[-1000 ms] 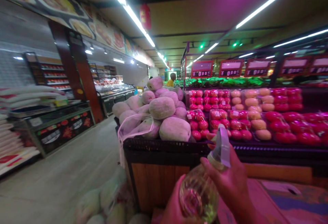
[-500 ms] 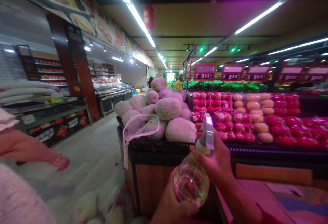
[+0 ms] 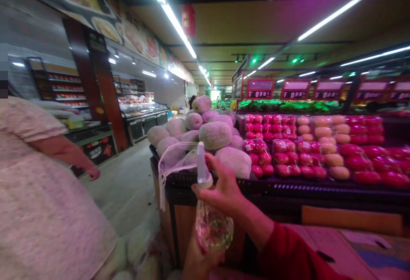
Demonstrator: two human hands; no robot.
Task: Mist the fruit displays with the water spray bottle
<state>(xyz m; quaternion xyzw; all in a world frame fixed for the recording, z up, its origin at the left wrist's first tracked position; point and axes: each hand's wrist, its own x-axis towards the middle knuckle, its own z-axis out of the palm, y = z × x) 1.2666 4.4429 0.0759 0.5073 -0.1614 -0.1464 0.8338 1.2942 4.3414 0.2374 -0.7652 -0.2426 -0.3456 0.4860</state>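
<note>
A clear spray bottle (image 3: 215, 228) with a white spray head and some liquid inside stands nearly upright before me. My left hand (image 3: 202, 256) is closed around its lower part from beneath. Around the neck and spray head, my right hand (image 3: 224, 188) is closed, with a red sleeve on that arm. Just behind the bottle, large pale winter melons (image 3: 215, 135) lie piled on a black-edged display stand. A white mesh bag (image 3: 174, 160) with hanging drawstrings rests at the pile's near left corner.
To the right, wrapped packs of red fruit (image 3: 282, 158) and orange fruit (image 3: 323, 128) fill the display under price signs (image 3: 260, 89). A cardboard box (image 3: 346, 250) is at lower right. More melons (image 3: 137, 250) lie on the floor. A person in a pale dress (image 3: 48, 186) stands close at left.
Both hands and the spray bottle have moved left, from in front of the red fruit to in front of the melons. The person at left has come further into view.
</note>
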